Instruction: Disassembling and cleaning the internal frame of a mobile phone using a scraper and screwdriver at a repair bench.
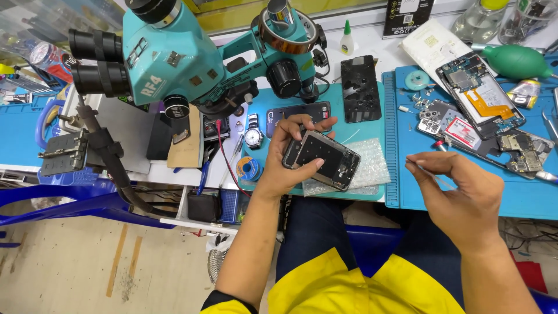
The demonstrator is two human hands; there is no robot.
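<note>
My left hand (pixel 286 152) grips an opened phone (pixel 323 158) with its back cover off, dark inner frame facing up, held over a piece of bubble wrap (pixel 372 166) on the teal mat (pixel 360 131). My right hand (pixel 465 195) is to the right of it, fingers pinched on thin metal tweezers (pixel 431 175) whose tip points left toward the phone. The two hands are apart, with the edge of the blue mat (pixel 407 192) between them.
A teal stereo microscope (pixel 174 58) stands at the upper left. On the teal mat lie a wristwatch (pixel 253 137), a dark phone (pixel 299 110) and a black back cover (pixel 360 88). The blue mat holds a disassembled phone (pixel 479 93), loose boards and a green air blower (pixel 514 61).
</note>
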